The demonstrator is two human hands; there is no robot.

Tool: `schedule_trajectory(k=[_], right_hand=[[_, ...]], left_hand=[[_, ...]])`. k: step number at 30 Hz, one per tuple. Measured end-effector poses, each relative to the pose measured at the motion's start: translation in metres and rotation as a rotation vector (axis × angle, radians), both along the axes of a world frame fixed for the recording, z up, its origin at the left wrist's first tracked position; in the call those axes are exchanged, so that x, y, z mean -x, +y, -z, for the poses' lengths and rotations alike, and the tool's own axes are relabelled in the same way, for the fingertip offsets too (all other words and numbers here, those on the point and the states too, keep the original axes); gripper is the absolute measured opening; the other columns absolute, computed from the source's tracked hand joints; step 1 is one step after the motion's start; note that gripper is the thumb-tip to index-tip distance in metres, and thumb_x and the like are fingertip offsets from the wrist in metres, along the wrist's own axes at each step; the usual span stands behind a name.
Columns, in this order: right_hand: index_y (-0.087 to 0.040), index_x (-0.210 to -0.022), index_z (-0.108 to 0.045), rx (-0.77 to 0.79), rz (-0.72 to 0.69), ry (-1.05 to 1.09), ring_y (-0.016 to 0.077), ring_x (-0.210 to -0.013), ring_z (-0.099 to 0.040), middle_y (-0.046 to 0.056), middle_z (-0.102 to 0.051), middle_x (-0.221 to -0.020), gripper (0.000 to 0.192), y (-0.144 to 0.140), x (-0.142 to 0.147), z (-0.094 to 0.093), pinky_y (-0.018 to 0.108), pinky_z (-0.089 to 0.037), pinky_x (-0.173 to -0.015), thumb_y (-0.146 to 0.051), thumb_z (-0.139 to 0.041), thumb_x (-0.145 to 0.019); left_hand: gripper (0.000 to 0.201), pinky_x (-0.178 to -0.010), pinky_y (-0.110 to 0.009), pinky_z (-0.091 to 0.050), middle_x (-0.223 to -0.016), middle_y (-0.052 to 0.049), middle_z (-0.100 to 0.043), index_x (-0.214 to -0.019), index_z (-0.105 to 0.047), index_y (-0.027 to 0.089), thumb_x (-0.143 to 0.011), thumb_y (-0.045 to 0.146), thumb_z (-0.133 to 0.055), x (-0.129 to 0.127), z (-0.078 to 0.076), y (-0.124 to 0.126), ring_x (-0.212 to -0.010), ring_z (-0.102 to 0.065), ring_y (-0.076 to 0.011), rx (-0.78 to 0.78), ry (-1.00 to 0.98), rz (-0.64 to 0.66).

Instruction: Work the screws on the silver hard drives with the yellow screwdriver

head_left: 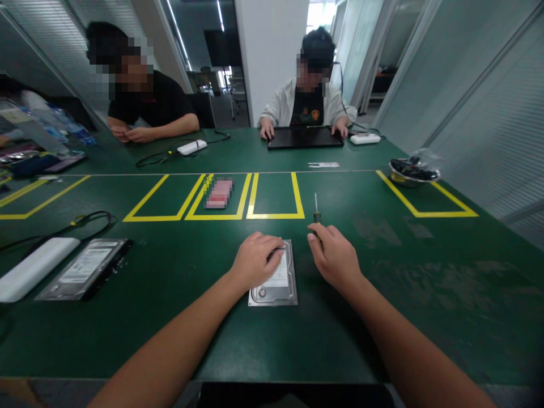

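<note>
A silver hard drive (285,290) with a white label lies flat on the green table in front of me. My left hand (258,258) is closed over its upper left part, fingers and thumb pressing on the top face and hiding much of the label. To the right of the drive, my right hand (335,252) is closed around a screwdriver (317,217). The thin metal shaft points away from me, and most of the handle is hidden in the fingers. The tip is apart from the drive.
A second hard drive (87,266) lies at left beside a white power strip (38,266). Yellow tape outlines (275,216) mark the table; a pixelated pink item (219,193) sits in one. A metal bowl (412,177) holds dark items. Across sit two people, one holding a black panel (306,137).
</note>
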State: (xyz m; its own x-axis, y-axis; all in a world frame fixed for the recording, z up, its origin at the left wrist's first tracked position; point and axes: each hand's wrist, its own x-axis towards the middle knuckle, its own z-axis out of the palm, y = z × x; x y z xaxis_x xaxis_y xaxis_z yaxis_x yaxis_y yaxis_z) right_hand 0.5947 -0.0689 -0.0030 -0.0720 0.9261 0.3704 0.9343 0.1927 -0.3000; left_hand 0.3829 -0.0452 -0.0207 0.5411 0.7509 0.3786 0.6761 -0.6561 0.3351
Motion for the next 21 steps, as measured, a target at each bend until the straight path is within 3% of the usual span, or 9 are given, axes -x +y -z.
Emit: schedule_trajectory(k=[3,5,8,12,21], right_hand=[[-0.018,-0.126,-0.055,-0.138,-0.016,0.003,0.023,-0.085,-0.06,0.01,-0.062,-0.099,0.042,0.0,-0.001,0.004,0.031,-0.046,-0.07,-0.046,-0.046,-0.096],[-0.017,-0.128,-0.054,-0.2,-0.045,-0.004,0.0235,-0.086,-0.059,0.011,-0.063,-0.098,0.04,0.002,-0.003,0.008,0.033,-0.048,-0.074,-0.04,-0.046,-0.096],[-0.015,-0.128,-0.053,-0.255,-0.111,0.01,0.0231,-0.09,-0.06,0.012,-0.065,-0.101,0.036,0.005,-0.006,0.014,0.034,-0.049,-0.081,-0.027,-0.042,-0.097],[-0.014,-0.127,-0.053,-0.281,-0.141,0.06,0.0229,-0.095,-0.062,0.013,-0.067,-0.109,0.034,0.007,-0.009,0.019,0.036,-0.049,-0.087,-0.028,-0.042,-0.098],[-0.021,-0.122,-0.059,-0.408,-0.136,0.27,0.0214,-0.087,-0.058,0.008,-0.059,-0.095,0.033,0.003,-0.001,0.007,0.037,-0.051,-0.08,-0.038,-0.054,-0.094]], left_hand=[[0.024,-0.088,-0.04,-0.045,-0.112,-0.004,-0.072,-0.106,-0.068,0.021,-0.093,0.025,-0.048,0.0,0.0,0.0,-0.098,-0.063,-0.0206,-0.004,-0.01,0.001],[0.024,-0.088,-0.039,-0.045,-0.111,-0.004,-0.072,-0.106,-0.068,0.02,-0.093,0.025,-0.048,0.0,0.001,0.0,-0.098,-0.063,-0.0206,-0.006,-0.017,0.003],[0.024,-0.087,-0.04,-0.045,-0.111,-0.004,-0.072,-0.105,-0.068,0.02,-0.093,0.025,-0.049,0.0,0.002,0.001,-0.097,-0.063,-0.021,-0.002,-0.019,0.002],[0.024,-0.088,-0.04,-0.045,-0.112,-0.004,-0.072,-0.106,-0.068,0.02,-0.093,0.025,-0.049,0.001,0.002,0.001,-0.097,-0.063,-0.0209,0.009,-0.015,0.004],[0.023,-0.087,-0.04,-0.045,-0.11,-0.005,-0.072,-0.103,-0.068,0.02,-0.093,0.026,-0.048,-0.001,0.001,0.001,-0.095,-0.063,-0.0214,0.0,-0.005,-0.004]])
